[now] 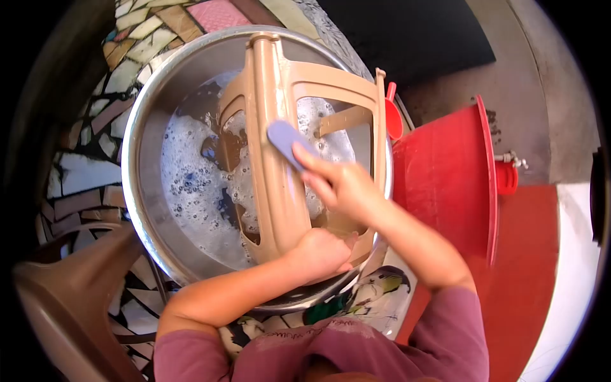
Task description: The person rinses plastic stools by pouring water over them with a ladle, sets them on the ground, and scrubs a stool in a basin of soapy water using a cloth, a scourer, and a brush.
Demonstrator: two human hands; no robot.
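Note:
A tan plastic stool (pixel 270 184), tipped on its side, rests in a large round metal basin (pixel 147 210) of soapy water (pixel 197 191). My right hand (pixel 349 190) is closed around one end of a purple scrubbing brush (pixel 286 143). The brush lies against the stool's long rounded leg, and its bristles are hidden beneath it. Nearer to me, my left hand (pixel 320 256) grips the stool at the basin's near side, its fingers curled over the plastic. Foam covers much of the water, and part of the stool is below the surface.
Right of the basin stands a big red tub (pixel 445 172), with a red dipper (pixel 393 118) by its rim. A metal tap (pixel 511 159) is on the wall beyond. A brown plastic chair (pixel 76 286) stands at the left on the stone mosaic floor (pixel 83 175).

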